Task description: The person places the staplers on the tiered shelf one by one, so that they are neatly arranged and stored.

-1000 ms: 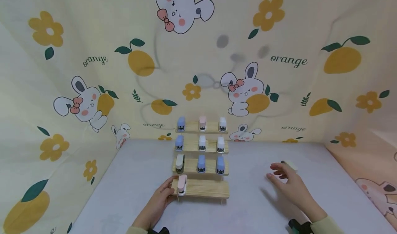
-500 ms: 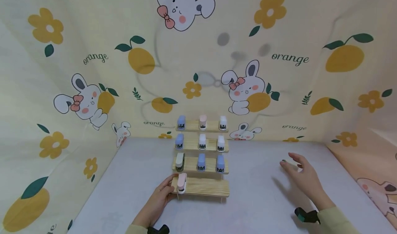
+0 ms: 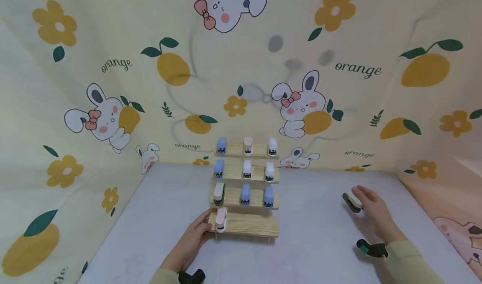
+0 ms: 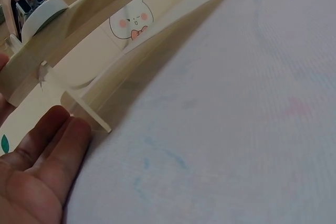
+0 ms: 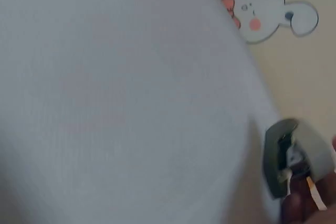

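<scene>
In the head view my left hand (image 3: 193, 236) grips the left end of the lowest shelf of a tiered wooden rack (image 3: 252, 225). A pink stapler (image 3: 221, 219) stands on that shelf right beside the fingertips. The left wrist view shows fingers (image 4: 52, 150) by the clear leg under this shelf, and the pink stapler (image 4: 39, 9) at upper left. Off to the right, my right hand (image 3: 376, 217) holds a small stapler (image 3: 353, 202) with a pale top and dark green base. Its front end (image 5: 296, 158) points out from the fingers in the right wrist view.
Higher shelves carry several more staplers: blue ones (image 3: 245, 194), white ones (image 3: 269, 172), a pink one (image 3: 247, 145) and a pale one with a dark green base (image 3: 219, 193). Behind the white table (image 3: 308, 242) hangs a printed cloth (image 3: 211, 58).
My right hand has moved a little to the right, its fingers now closed together on the stapler, which shows clearly. My left hand has stayed on the rack.
</scene>
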`<state>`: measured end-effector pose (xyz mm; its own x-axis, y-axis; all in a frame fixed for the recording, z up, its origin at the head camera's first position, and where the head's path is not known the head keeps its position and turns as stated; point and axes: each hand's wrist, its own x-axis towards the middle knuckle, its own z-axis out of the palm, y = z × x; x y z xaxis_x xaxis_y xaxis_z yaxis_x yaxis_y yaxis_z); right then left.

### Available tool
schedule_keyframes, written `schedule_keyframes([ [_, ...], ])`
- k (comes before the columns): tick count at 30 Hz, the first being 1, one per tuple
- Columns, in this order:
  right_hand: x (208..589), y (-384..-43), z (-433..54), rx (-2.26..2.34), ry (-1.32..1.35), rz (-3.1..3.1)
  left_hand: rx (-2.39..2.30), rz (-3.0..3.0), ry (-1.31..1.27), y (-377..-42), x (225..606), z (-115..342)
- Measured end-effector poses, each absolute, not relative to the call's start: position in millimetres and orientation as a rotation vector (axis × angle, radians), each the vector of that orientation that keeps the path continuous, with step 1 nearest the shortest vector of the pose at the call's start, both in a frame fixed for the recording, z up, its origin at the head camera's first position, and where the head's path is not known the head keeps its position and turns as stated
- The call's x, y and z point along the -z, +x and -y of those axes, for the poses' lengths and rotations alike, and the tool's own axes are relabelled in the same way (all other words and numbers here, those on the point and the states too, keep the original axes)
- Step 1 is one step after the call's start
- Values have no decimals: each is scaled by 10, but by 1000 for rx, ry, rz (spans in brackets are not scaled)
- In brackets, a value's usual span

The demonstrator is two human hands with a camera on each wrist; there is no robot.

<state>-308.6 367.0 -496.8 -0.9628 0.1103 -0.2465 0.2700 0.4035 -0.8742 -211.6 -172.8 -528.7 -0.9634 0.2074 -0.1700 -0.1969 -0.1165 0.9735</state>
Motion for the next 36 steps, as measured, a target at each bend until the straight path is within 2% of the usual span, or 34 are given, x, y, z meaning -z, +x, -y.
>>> schedule_keyframes([
  [7,5131,-3099,-3694,1576,264,-2413,-2139,-1882,-19,-2088,5281,1730],
  [14,5110,-3121,-3585,1524,171,-2494,-2140,-1909,3,-2096,5324,1792],
  [22,5074,-3160,-3526,1506,219,-2490,-2159,-1909,8,-2126,5293,1806],
  [36,5166,-3163,-3702,1501,181,-2462,-2158,-1902,-4,-2136,5315,1744],
])
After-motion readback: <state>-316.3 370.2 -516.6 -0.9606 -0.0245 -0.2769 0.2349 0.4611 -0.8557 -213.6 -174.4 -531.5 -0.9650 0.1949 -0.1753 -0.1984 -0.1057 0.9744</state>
